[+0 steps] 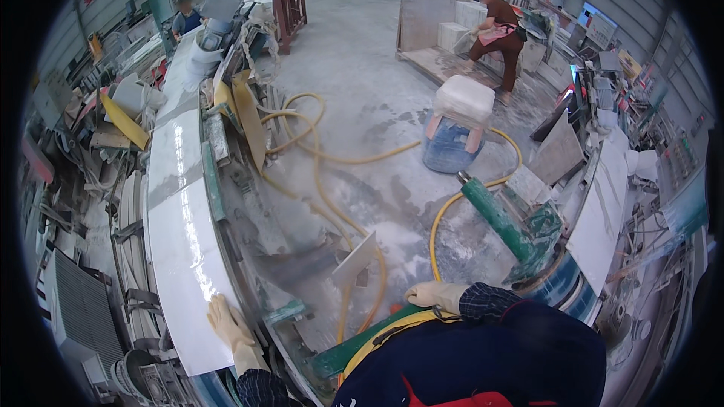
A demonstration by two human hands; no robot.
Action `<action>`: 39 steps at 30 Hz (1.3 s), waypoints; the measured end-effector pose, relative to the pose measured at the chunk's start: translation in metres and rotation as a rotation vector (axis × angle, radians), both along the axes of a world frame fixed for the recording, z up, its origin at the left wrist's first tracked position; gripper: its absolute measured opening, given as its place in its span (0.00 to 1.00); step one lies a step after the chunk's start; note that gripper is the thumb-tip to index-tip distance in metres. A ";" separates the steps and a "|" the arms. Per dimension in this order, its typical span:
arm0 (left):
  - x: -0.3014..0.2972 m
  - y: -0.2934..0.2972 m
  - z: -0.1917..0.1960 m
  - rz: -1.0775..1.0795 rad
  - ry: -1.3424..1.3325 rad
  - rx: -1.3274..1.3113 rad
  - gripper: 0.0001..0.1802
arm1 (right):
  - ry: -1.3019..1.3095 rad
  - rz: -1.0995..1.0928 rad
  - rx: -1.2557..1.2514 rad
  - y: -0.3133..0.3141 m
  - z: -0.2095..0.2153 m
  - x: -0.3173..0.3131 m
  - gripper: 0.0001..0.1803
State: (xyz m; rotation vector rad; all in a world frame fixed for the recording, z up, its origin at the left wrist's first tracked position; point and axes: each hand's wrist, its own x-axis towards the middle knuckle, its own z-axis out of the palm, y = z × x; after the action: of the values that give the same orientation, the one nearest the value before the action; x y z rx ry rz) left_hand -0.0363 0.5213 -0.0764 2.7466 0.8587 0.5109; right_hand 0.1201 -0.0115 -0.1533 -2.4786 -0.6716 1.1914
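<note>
Stone workshop, dusty grey concrete floor [362,68] streaked with white powder, clutter of machines and offcuts down both sides. A long white polished slab [181,249] runs along the left bench, curved by the lens, glossy with light reflections.

Person's left hand [230,328], in a pale work glove, lies flat and open on the near end of that slab, fingers spread, palm down, touching the surface close to its lower edge. Not gripping anything.

Right hand [436,294], also gloved, sits low centre, just above the dark plaid sleeve, resting on or against a green frame bar [354,343]; fingers look curled, but can't tell whether they actually clamp anything. The slab is well to the left of this hand, with the bench edge between them.

Yellow hose [332,158] loops across the floor between the benches, passing near the right hand. A small light tile offcut [354,260] stands tilted on the floor just up-left of the right hand. Green-handled tool [501,218] leans at the right, beside another white slab [599,218] on the right bench.

Mid floor: blue barrel [450,147] with a white block [464,98] on top. Further back, one worker [498,34] bends over stacked white blocks; another person [185,19] stands far left.
</note>
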 end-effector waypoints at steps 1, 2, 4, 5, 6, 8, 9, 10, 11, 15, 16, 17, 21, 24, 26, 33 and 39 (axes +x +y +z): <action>0.000 -0.001 0.001 -0.008 -0.004 0.004 0.24 | -0.016 0.010 0.012 -0.001 -0.004 0.000 0.23; -0.002 -0.002 0.002 -0.013 -0.003 -0.002 0.25 | -0.022 0.018 0.014 -0.001 -0.008 0.001 0.23; -0.003 -0.003 0.004 -0.020 -0.009 0.001 0.25 | -0.029 0.025 0.012 -0.002 -0.012 0.000 0.22; -0.004 -0.003 0.004 -0.024 -0.017 0.010 0.25 | -0.032 0.024 0.009 -0.002 -0.013 0.000 0.22; -0.005 -0.003 0.004 -0.017 -0.016 0.008 0.25 | -0.033 0.021 0.011 -0.002 -0.012 0.000 0.22; -0.007 -0.003 0.002 -0.026 -0.024 0.029 0.25 | -0.038 0.005 -0.001 -0.002 -0.009 0.000 0.21; -0.008 -0.003 0.001 -0.022 -0.019 0.025 0.24 | -0.040 -0.004 -0.004 -0.002 -0.006 0.000 0.21; -0.009 -0.003 0.000 -0.024 -0.021 0.030 0.24 | -0.020 0.005 -0.016 -0.001 -0.004 0.000 0.22; -0.009 -0.003 -0.002 -0.023 -0.019 0.026 0.24 | 0.000 0.015 -0.028 0.000 -0.002 0.001 0.22; -0.010 -0.001 -0.007 -0.015 -0.041 0.063 0.23 | 0.011 0.020 0.000 0.002 0.004 0.002 0.24; -0.011 -0.001 -0.007 -0.019 -0.055 0.073 0.23 | 0.012 0.019 -0.014 0.003 0.005 0.002 0.24; -0.011 -0.001 -0.007 -0.021 -0.056 0.070 0.23 | 0.024 0.017 -0.024 0.003 0.006 0.002 0.24; -0.015 -0.006 -0.002 -0.020 -0.053 0.056 0.23 | 0.043 -0.011 -0.044 0.004 0.008 0.002 0.24; -0.018 -0.009 0.004 -0.059 -0.057 0.059 0.24 | 0.045 -0.015 -0.017 0.005 0.009 0.001 0.24; -0.017 -0.012 0.007 -0.028 -0.037 0.023 0.24 | 0.010 -0.009 -0.027 0.004 0.009 0.001 0.24; -0.021 -0.015 0.007 -0.032 -0.058 0.014 0.22 | -0.012 -0.049 0.024 0.003 0.005 -0.004 0.22; -0.024 -0.018 0.007 -0.013 -0.040 0.020 0.23 | -0.032 -0.048 0.050 0.000 -0.003 -0.003 0.22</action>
State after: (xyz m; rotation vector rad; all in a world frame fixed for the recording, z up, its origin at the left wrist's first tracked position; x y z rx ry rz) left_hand -0.0608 0.5037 -0.0692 2.7479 0.8296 0.5730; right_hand 0.1171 -0.0113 -0.1565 -2.4628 -0.6392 1.1061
